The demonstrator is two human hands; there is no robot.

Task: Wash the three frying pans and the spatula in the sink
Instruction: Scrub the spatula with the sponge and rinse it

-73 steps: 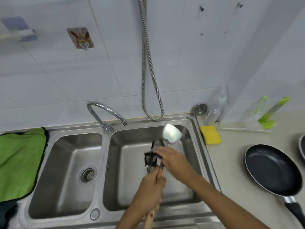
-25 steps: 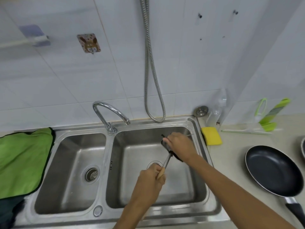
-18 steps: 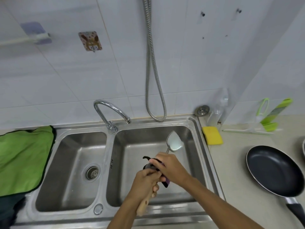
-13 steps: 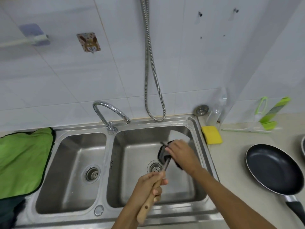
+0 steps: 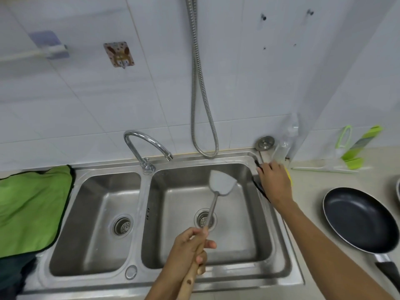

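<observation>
My left hand (image 5: pixel 190 245) grips the wooden handle of the metal spatula (image 5: pixel 221 181); its blade is raised over the right basin of the steel sink (image 5: pixel 145 191). At the sink's right rim my right hand (image 5: pixel 275 180) lies over a dark scrubbing cloth (image 5: pixel 260 189), fingers curled on it, just above a yellow sponge (image 5: pixel 290 178). One black frying pan (image 5: pixel 357 217) sits on the counter to the right. The edge of another pan (image 5: pixel 397 189) shows at the frame's right border. No water runs from the faucet (image 5: pixel 147 144).
A green cloth (image 5: pixel 30 208) covers the counter left of the sink. A metal shower hose (image 5: pixel 201 105) hangs down the tiled wall. A sink plug (image 5: pixel 264 142), a clear bottle (image 5: pixel 285 141) and green kitchen tools (image 5: pixel 357 148) stand at the back right.
My right hand stopped rubbing the spatula with the dark cloth and moved right to the sink's rim, taking the cloth along. The spatula blade is now bare.
</observation>
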